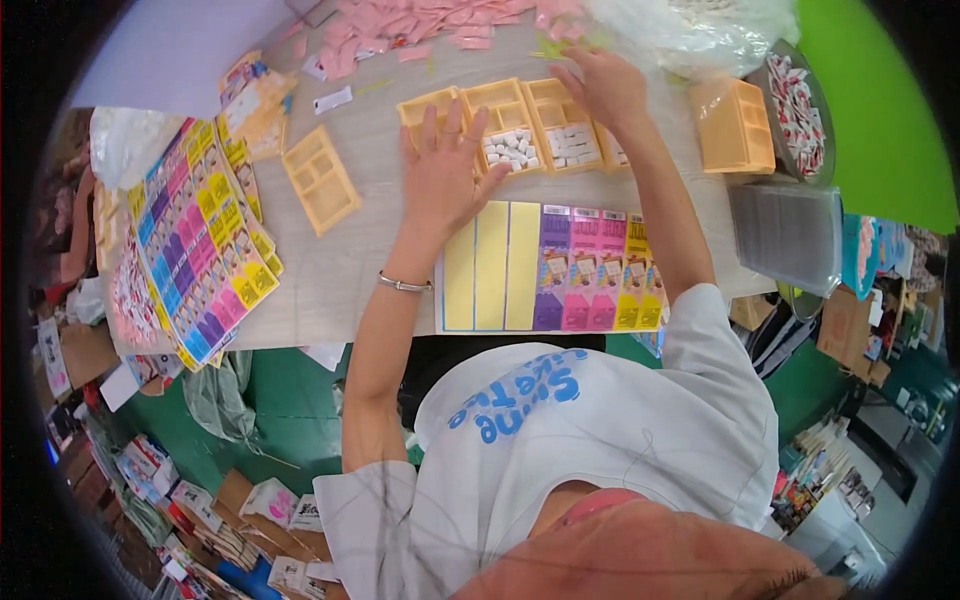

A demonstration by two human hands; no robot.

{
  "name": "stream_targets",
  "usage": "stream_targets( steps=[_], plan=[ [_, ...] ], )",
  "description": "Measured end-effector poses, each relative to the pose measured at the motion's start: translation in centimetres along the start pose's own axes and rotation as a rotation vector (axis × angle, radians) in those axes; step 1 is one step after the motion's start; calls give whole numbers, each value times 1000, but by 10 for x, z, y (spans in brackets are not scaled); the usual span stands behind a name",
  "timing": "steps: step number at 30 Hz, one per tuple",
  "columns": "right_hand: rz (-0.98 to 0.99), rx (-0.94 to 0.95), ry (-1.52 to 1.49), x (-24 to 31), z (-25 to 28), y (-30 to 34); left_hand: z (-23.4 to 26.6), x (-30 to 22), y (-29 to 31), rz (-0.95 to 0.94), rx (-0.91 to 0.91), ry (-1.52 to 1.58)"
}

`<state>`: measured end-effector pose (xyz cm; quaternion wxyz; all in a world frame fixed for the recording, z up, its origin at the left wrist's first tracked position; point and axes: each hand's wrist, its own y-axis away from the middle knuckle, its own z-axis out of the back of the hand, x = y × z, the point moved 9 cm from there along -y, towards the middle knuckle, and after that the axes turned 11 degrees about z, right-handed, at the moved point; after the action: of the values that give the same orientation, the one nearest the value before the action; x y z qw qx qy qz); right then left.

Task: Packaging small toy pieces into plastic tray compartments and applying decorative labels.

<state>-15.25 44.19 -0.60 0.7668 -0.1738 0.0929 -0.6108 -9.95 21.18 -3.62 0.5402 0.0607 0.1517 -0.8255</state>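
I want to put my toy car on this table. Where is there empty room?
Bare tabletop lies between the loose yellow tray, the stack of colourful sheets and the left hand. The back is crowded: the tray row under the right hand, pink packets.

A pale wood-grain tabletop (340, 270) is being lit evenly by bright light. Below it, a dark green painted floor (290, 400) is being covered along the lower left by brown cardboard boxes (235, 495) and stacked printed packets (150, 465). At the upper right, a bright green flat surface (885, 110) is being seen.
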Motion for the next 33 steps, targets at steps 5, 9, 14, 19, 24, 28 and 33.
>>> stream_targets(
  steps=[5, 9, 14, 19, 24, 28, 33],
  plan=[
    [-103, 182, 90, -40, 4, 37, -9, -27, -9, -90, 3, 2],
    [-188, 158, 106, -47, 9, 51, -17, -36, -21, -173, 15, 8],
    [-286, 76, 145, -46, 11, 68, -18, -37, -19, -249, 27, 23],
    [-373, -27, 84, -61, 38, 84, -15, -37, -14, -254, 50, 33],
    [-555, 251, -2, -64, 79, 147, -5, -46, -6, -205, 67, 56],
    [-671, 418, 51, -50, 54, 183, -16, -53, -4, -223, 85, 36],
    [-722, 337, 44, -54, 62, 170, -6, -49, -5, -220, 55, 60]
  ],
)
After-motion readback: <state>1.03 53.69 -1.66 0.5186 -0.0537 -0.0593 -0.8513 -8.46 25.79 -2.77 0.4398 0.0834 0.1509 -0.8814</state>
